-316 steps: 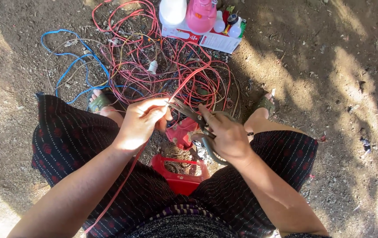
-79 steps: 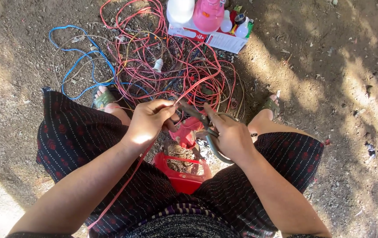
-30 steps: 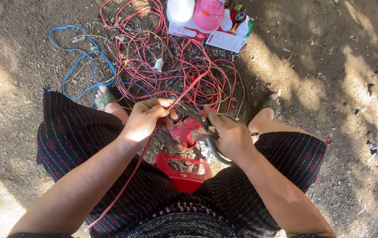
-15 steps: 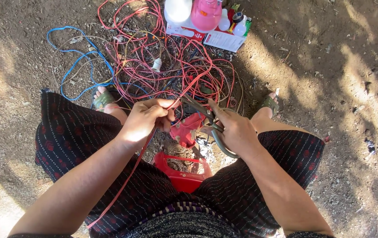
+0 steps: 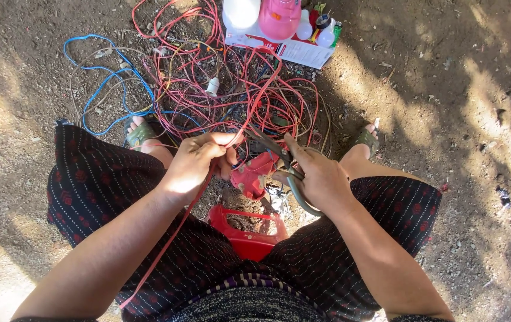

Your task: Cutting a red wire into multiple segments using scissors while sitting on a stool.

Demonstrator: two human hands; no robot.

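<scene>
The left hand (image 5: 199,164) is curled tight around a thin red wire (image 5: 172,235). The wire is smooth and bendy. It runs down from the hand, past the wrist and along the arm, and it runs up from the hand to a big messy pile of red wires (image 5: 231,89) on the dirt ground (image 5: 458,107) just past the fingers. The thumb and fingers pinch the wire near the top of the fist.

The right hand (image 5: 321,176) is wrapped around the grey curved handles of a cutting tool (image 5: 288,173). The tool looks hard and dull, with long thin tips that point toward the left hand and meet the red wire just beside its fingers. The first finger lies straight along the tool.

Both arms reach forward over the knees, bent at the elbows, with the hands close together.

Right below the hands is a red plastic tub (image 5: 246,229) with straight walls. A loopy blue wire (image 5: 103,89) lies far to the left of the left hand. Beyond the wire pile sit a pink plastic bottle (image 5: 279,16) and a white one (image 5: 241,12).
</scene>
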